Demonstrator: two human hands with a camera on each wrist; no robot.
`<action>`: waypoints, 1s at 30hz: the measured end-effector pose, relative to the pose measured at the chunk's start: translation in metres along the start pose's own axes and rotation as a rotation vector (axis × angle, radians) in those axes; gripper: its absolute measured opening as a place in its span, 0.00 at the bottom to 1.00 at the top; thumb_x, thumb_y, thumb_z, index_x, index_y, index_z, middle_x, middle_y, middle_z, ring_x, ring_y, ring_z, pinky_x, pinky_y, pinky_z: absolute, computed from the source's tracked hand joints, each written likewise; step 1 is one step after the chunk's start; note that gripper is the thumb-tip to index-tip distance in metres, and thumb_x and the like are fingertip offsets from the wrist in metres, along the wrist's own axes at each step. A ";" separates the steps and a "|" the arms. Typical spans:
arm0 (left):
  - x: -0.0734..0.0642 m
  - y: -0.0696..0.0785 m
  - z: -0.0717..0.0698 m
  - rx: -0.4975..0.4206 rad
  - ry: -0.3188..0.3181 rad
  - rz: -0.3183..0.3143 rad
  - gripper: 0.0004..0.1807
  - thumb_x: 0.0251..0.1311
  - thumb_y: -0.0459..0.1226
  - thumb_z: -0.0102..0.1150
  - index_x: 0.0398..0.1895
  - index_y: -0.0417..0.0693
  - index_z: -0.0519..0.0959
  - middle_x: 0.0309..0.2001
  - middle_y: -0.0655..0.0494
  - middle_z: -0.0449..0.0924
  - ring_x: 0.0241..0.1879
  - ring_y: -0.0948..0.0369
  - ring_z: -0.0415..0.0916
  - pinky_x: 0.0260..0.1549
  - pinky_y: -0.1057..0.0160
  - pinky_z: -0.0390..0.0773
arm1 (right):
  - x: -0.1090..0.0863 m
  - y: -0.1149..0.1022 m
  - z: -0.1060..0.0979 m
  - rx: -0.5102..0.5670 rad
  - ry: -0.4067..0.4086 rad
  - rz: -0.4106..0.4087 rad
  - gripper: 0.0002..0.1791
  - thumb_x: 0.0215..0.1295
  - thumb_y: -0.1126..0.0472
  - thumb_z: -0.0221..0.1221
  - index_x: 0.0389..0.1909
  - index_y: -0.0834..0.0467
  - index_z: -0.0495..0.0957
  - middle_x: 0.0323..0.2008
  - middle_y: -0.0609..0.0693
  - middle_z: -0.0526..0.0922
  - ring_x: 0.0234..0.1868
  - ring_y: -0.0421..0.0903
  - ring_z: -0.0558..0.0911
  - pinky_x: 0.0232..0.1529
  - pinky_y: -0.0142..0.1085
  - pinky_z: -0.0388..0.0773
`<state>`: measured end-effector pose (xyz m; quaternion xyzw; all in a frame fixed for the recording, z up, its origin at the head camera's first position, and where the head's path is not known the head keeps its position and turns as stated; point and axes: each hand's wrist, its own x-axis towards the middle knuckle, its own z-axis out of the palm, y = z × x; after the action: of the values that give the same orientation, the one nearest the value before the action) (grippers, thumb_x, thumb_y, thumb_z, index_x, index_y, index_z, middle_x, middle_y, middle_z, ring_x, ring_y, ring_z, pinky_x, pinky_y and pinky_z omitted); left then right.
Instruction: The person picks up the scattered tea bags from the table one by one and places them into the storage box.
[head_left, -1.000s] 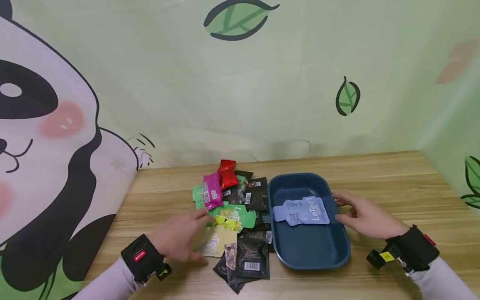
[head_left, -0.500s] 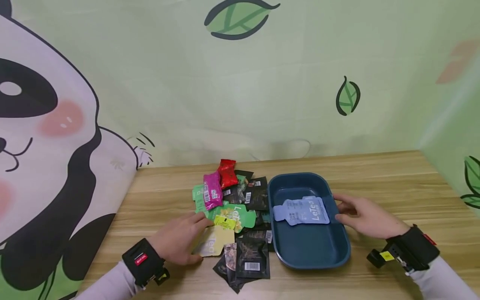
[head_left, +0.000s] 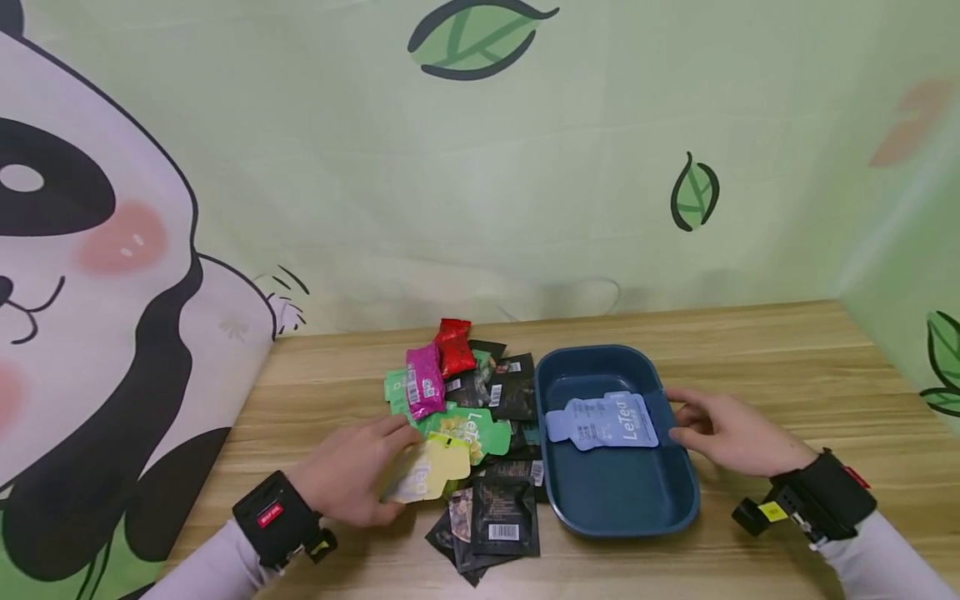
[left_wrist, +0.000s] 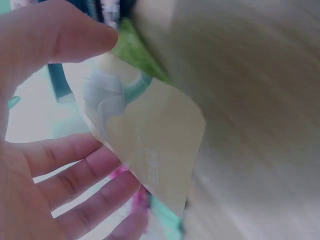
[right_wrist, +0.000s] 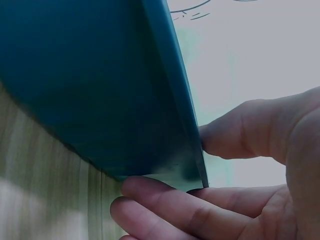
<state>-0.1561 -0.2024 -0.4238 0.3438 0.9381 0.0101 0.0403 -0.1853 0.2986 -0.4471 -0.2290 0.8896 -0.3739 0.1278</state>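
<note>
My left hand (head_left: pixel 360 471) holds a pale yellow LeTea sachet (head_left: pixel 427 473) by its edges, thumb on one side and fingers on the other. In the left wrist view the tilted sachet (left_wrist: pixel 155 130) shows a flat back, with a green packet (left_wrist: pixel 135 47) by the thumb. My right hand (head_left: pixel 727 432) grips the right rim of a dark blue tray (head_left: pixel 618 504); in the right wrist view the thumb (right_wrist: pixel 230 130) is at the rim and the fingers (right_wrist: pixel 185 210) are against the outer wall. Inside the tray lies a light blue LeTea sachet (head_left: pixel 611 421).
Left of the tray is a loose pile: a green LeTea sachet (head_left: pixel 476 429), a magenta packet (head_left: pixel 425 382), a red packet (head_left: pixel 454 348) and several black sachets (head_left: pixel 504 512). They lie on the wooden table (head_left: pixel 787 358). A printed backdrop (head_left: pixel 525 183) stands behind.
My left hand has closed on the pale yellow sachet and tilted it up; the bright yellow packet above it is now mostly covered. The right hand and tray stay in place.
</note>
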 end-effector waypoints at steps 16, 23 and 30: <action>0.078 0.047 -0.041 0.050 0.139 0.155 0.42 0.38 0.61 0.67 0.60 0.54 0.77 0.51 0.62 0.75 0.43 0.65 0.71 0.44 0.64 0.76 | 0.001 -0.003 -0.002 -0.015 0.010 0.012 0.38 0.68 0.52 0.58 0.70 0.72 0.62 0.44 0.50 0.84 0.41 0.39 0.81 0.39 0.34 0.78; 0.131 0.073 -0.052 0.109 0.146 0.168 0.41 0.41 0.63 0.62 0.60 0.55 0.76 0.50 0.61 0.75 0.40 0.64 0.71 0.37 0.65 0.75 | 0.001 -0.003 0.001 -0.013 0.014 0.012 0.38 0.67 0.52 0.59 0.70 0.72 0.63 0.42 0.49 0.84 0.40 0.38 0.81 0.38 0.34 0.78; 0.172 0.102 -0.060 0.152 0.132 0.182 0.41 0.42 0.65 0.59 0.61 0.56 0.76 0.50 0.61 0.75 0.39 0.66 0.71 0.32 0.67 0.75 | 0.002 -0.001 0.002 0.000 0.012 0.007 0.37 0.68 0.54 0.58 0.70 0.71 0.63 0.41 0.49 0.84 0.39 0.38 0.81 0.36 0.34 0.77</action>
<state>-0.2259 -0.0130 -0.3714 0.4282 0.9017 -0.0347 -0.0489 -0.1856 0.2960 -0.4478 -0.2235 0.8911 -0.3750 0.1239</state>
